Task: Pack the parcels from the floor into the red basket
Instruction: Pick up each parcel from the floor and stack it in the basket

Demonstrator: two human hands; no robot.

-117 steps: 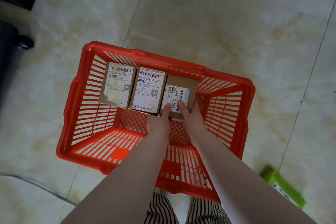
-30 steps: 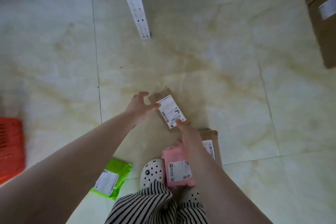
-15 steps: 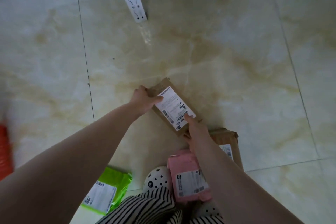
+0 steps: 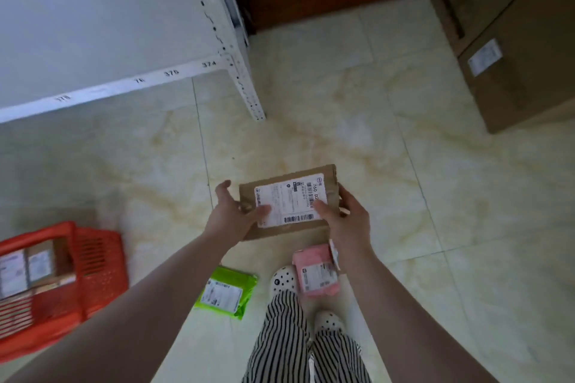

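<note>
We hold the flat brown cardboard parcel with a white label (image 4: 289, 202) above the floor, left hand (image 4: 231, 214) and right hand (image 4: 345, 218) each gripping 1 end; swinging it to the red plastic basket (image 4: 62, 283) at our left, it could slip, or we could tread on the green mailer bag (image 4: 227, 291)

Bare forearms, no sleeves; black-and-white striped trousers (image 4: 298, 342); white clogs (image 4: 281, 280) dotted with black holes.
</note>
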